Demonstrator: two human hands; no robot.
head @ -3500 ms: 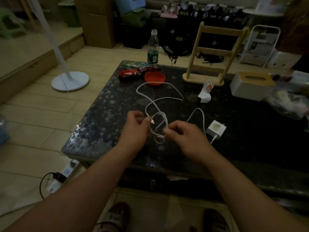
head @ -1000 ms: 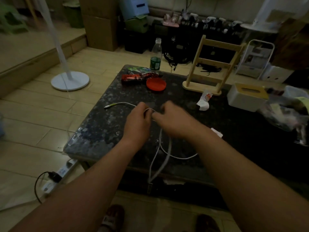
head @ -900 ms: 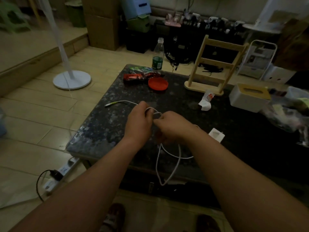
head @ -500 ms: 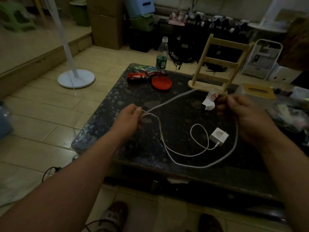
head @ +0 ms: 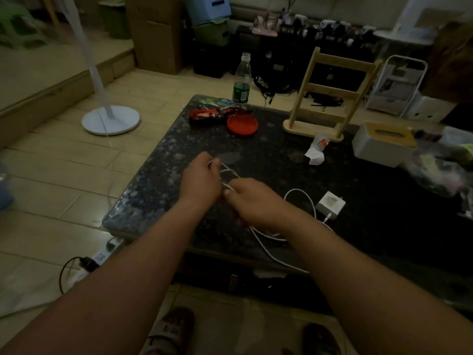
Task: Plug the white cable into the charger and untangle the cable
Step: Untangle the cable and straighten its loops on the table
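Pinching the white cable [head: 298, 190] close together, left hand [head: 202, 181] and right hand [head: 253, 201] hold its loops; the slack trails right toward the charger [head: 330, 203], nearer the right hand

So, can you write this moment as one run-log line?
step: untangling | left hand: grips white cable | right hand: pinches white cable | charger: plugged

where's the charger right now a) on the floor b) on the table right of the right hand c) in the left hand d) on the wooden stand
B: the charger lies on the table, to the right of the right hand, with the cable running from its near end.
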